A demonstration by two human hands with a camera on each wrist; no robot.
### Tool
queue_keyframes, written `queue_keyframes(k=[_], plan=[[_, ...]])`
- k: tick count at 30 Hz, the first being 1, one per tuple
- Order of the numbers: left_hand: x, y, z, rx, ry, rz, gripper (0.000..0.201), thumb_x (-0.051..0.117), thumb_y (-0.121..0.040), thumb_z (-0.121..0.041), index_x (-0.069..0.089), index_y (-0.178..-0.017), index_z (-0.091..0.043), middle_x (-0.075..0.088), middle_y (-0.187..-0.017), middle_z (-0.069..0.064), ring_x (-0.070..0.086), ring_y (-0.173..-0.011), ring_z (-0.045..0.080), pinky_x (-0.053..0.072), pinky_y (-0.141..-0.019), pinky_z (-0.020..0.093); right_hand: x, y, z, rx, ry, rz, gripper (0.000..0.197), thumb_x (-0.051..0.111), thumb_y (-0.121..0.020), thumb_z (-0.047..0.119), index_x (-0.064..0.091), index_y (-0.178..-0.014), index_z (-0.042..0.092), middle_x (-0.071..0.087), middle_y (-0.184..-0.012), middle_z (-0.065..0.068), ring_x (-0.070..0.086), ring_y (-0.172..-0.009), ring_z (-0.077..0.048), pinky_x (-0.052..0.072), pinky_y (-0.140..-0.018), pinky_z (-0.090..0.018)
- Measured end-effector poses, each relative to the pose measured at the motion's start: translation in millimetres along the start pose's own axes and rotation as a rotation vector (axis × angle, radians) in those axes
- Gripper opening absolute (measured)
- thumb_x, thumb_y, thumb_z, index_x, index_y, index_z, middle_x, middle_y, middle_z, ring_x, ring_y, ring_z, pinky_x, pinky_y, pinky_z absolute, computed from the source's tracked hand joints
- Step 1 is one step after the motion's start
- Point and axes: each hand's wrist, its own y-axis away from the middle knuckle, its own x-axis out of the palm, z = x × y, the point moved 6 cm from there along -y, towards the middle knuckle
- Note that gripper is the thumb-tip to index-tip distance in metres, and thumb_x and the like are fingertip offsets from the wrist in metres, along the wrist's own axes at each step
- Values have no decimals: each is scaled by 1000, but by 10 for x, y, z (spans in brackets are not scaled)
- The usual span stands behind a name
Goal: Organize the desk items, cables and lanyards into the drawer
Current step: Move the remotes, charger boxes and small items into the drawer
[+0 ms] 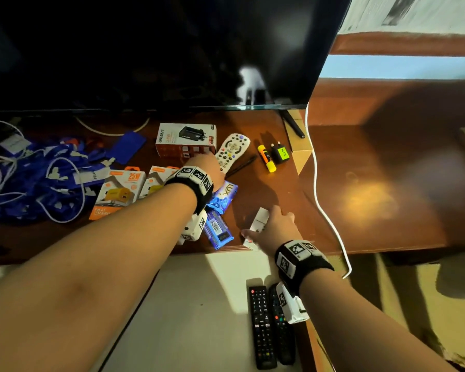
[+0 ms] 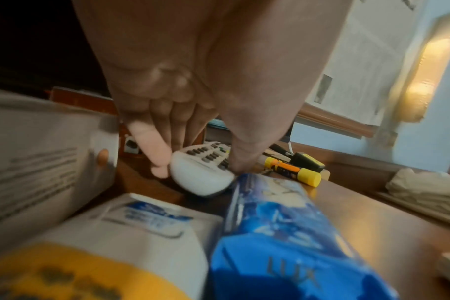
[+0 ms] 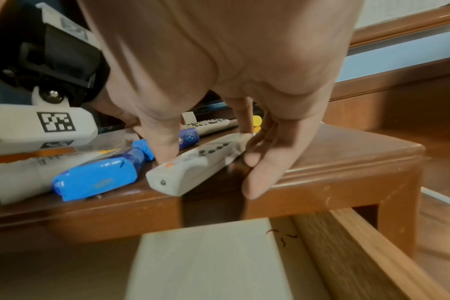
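Observation:
A white remote with coloured buttons (image 1: 232, 151) (image 2: 200, 176) lies on the wooden desk (image 1: 263, 189). My left hand (image 1: 212, 162) (image 2: 199, 170) pinches its near end between thumb and fingers. At the desk's front edge a slim white remote (image 1: 258, 222) (image 3: 193, 164) overhangs the open drawer (image 1: 199, 304) (image 3: 206, 259). My right hand (image 1: 263, 224) (image 3: 207, 146) holds it, thumb by the orange button, fingers on the far side. Two black remotes (image 1: 262, 326) lie in the drawer. A heap of blue lanyards (image 1: 38, 183) and white cables (image 1: 0, 167) covers the desk's left.
Charger boxes (image 1: 116, 191) (image 1: 185, 140), a blue soap pack (image 1: 223, 197) (image 2: 283, 233) and a blue wrapped pack (image 1: 218, 232) (image 3: 95, 180) crowd the middle. A yellow highlighter (image 1: 266, 158) and black plug (image 1: 279, 153) lie right. A television (image 1: 145, 49) stands behind; a white cord (image 1: 317, 183) hangs right.

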Motion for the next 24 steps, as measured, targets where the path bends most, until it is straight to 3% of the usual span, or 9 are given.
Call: queue_keyframes(k=[3, 6, 10, 12, 14, 16, 18, 21, 24], plan=[[-42, 38, -50, 45, -55, 10, 44, 64, -96, -45, 64, -110, -3, 63, -93, 11, 64, -89, 30, 50, -69, 33, 49, 29, 4, 17, -36, -2, 80, 85, -73, 54, 42, -131, 18, 44, -123, -12, 64, -96, -35, 58, -88, -44], [-36, 47, 27, 15, 17, 33, 40, 70, -93, -46, 62, -93, -8, 68, -94, 10, 66, -85, 30, 55, -70, 35, 46, 31, -7, 41, -92, 17, 71, 84, -76, 42, 43, -129, 19, 42, -121, -11, 61, -84, -32, 57, -87, -40], [-142, 182, 105, -44, 191, -13, 42, 74, -90, -49, 61, -95, -9, 70, -101, 11, 64, -83, 29, 46, -65, 33, 8, 51, -39, 45, -91, 25, 67, 82, -78, 38, 42, -128, 18, 44, -124, -13, 57, -81, -30, 53, -82, -36], [-278, 404, 136, -55, 330, -53, 50, 74, -88, -54, 66, -100, -6, 69, -97, 5, 69, -89, 26, 50, -66, 33, -23, 73, -79, 39, -106, 24, 67, 81, -80, 37, 41, -129, 18, 45, -126, -14, 54, -83, -29, 50, -80, -35], [-373, 769, 238, -36, 618, -23, 45, 77, -86, -54, 73, -100, -11, 75, -92, 0, 73, -87, 19, 58, -70, 33, -58, 100, -140, 31, -146, 15, 68, 80, -80, 36, 40, -132, 19, 47, -126, -14, 50, -85, -27, 46, -79, -34], [-330, 1280, 358, 3, 930, 107, 36, 82, -83, -49, 76, -102, -18, 79, -92, -3, 75, -85, 15, 59, -73, 34, -98, 151, -224, 7, -203, -11, 69, 79, -79, 35, 41, -135, 22, 49, -124, -13, 49, -86, -25, 43, -79, -31], [-175, 1883, 450, 49, 1115, 274, 40, 87, -80, -42, 75, -109, -18, 81, -96, -3, 77, -87, 17, 60, -75, 36, -129, 226, -338, -9, -251, -46, 70, 80, -76, 33, 43, -135, 25, 51, -121, -11, 54, -91, -26, 48, -80, -32], [348, 2678, 580, 72, 1088, 509, 36, 87, -83, -31, 72, -111, -14, 80, -89, -3, 72, -72, 10, 56, -61, 28, -168, 388, -510, -27, -295, -101, 71, 81, -70, 38, 46, -130, 28, 55, -116, -10, 64, -95, -29, 59, -85, -42], [993, 3119, 731, 18, 856, 677, 41, 89, -77, -44, 70, -104, -19, 79, -89, -2, 76, -76, 12, 64, -70, 38, -171, 559, -648, -52, -302, -124, 71, 79, -64, 43, 46, -125, 32, 60, -113, -8, 67, -93, -26, 60, -84, -47]])
